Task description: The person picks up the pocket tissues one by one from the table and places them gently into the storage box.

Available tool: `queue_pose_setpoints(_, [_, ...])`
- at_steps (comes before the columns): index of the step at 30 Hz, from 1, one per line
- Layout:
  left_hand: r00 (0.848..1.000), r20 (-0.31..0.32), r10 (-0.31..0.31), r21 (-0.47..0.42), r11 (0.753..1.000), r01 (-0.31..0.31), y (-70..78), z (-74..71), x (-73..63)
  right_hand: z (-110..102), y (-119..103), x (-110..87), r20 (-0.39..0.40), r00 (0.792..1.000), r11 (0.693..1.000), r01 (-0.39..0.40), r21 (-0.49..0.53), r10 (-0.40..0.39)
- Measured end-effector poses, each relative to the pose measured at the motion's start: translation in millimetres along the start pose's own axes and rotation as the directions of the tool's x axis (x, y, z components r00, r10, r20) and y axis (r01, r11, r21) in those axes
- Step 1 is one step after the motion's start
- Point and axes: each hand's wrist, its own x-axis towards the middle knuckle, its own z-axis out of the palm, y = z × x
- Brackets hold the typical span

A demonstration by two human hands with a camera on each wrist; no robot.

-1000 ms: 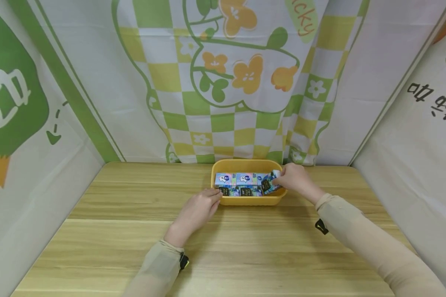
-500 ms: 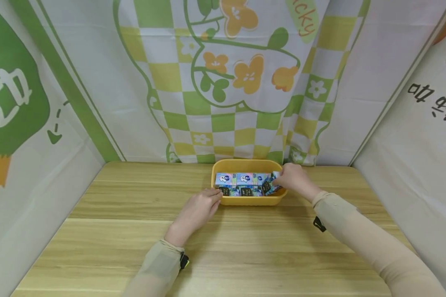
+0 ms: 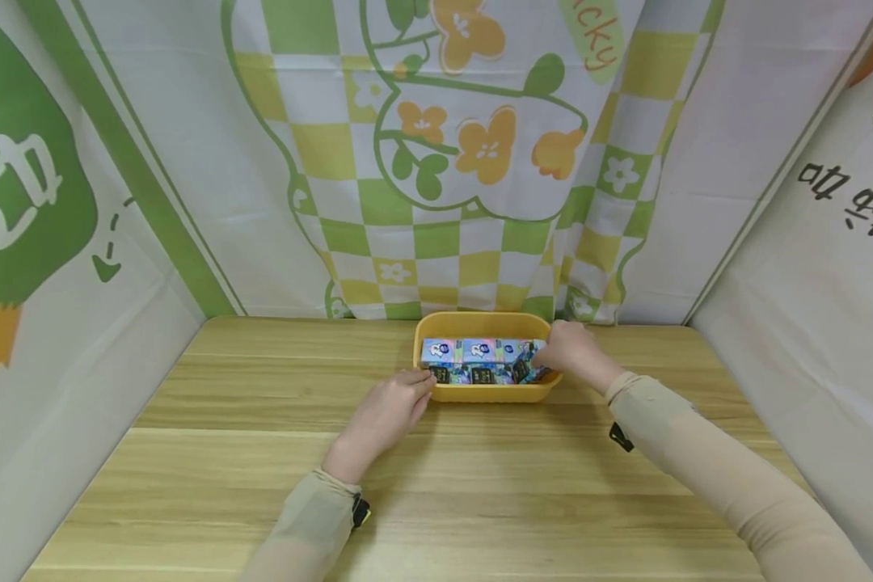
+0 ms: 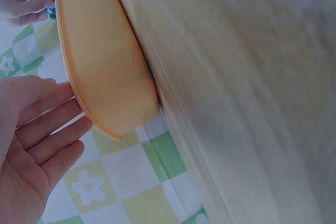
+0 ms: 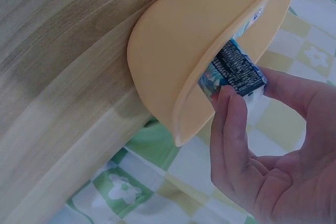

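A yellow plastic basket stands on the table and holds small tissue packs in two rows. The back row has light blue packs; in front lie dark-labelled floral packs. At the basket's right end, my right hand pinches a dark blue floral tissue pack between thumb and fingers. That pack is tilted, partly below the rim. My left hand is at the basket's front left corner. In the left wrist view its fingers are nearly straight, with the tips at the rim.
The wooden table extends in front of the basket and to both sides. A green and yellow checked cloth hangs right behind the basket. Printed white panels close in the left and right sides.
My right hand has lowered the floral tissue pack further into the basket's right end, and more of the light blue pack behind it shows. My left hand has stayed in place.
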Motion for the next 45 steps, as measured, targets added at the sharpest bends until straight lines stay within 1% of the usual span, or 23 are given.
queue_pose_setpoints(4, [1.0, 0.008, -0.003, 0.004, 1.0, 0.003, 0.1, 0.3, 0.7, 0.8, -0.2, -1.1, 0.001, 1.0, 1.0, -0.006, 0.004, 0.006])
queue_pose_setpoints(10, [1.0, 0.016, -0.003, 0.009, 1.0, 0.003, 0.5, -0.3, 0.8, 1.5, 2.5, -0.3, 0.023, 1.0, 1.0, -0.019, 0.023, 0.019])
queue_pose_setpoints(14, [1.0, 0.003, 0.003, 0.004, 1.0, -0.003, -0.3, 0.3, 0.4, 0.8, 4.0, 1.3, 0.022, 1.0, 1.0, -0.009, -0.018, 0.009])
queue_pose_setpoints(16, [1.0, -0.001, 0.005, 0.004, 1.0, -0.005, -0.7, 0.7, 0.1, 1.3, 4.4, 2.1, 0.027, 1.0, 1.0, -0.005, -0.021, 0.005])
queue_pose_setpoints(22, [1.0, -0.011, 0.006, 0.0, 1.0, -0.006, -1.0, 1.3, -0.2, 3.8, 3.1, 4.4, 0.037, 0.999, 1.0, -0.006, 0.011, 0.005])
queue_pose_setpoints(28, [0.999, -0.034, 0.026, 0.011, 1.0, -0.026, -2.1, 2.7, 0.0, 3.2, 1.1, 6.4, 0.053, 0.999, 1.0, 0.002, 0.015, -0.003])
queue_pose_setpoints(34, [1.0, -0.023, 0.021, -0.006, 1.0, -0.021, -1.9, 1.9, 0.6, 2.0, -0.4, 9.2, 0.076, 0.997, 0.999, 0.001, -0.048, 0.002])
queue_pose_setpoints(38, [1.0, -0.017, 0.023, -0.01, 1.0, -0.023, -1.5, 0.7, 1.0, 0.1, -0.8, 10.6, 0.069, 0.998, 0.996, 0.001, -0.094, 0.005])
queue_pose_setpoints(41, [1.0, -0.012, 0.027, 0.002, 1.0, -0.027, -1.2, 0.4, 1.0, -1.7, -1.6, 12.6, 0.057, 0.998, 0.987, 0.008, -0.163, 0.001])
queue_pose_setpoints(45, [0.999, -0.014, 0.029, 0.0, 1.0, -0.029, -0.9, 0.9, 1.0, -4.1, -5.0, 16.0, 0.062, 0.998, 0.97, 0.008, -0.241, 0.007])
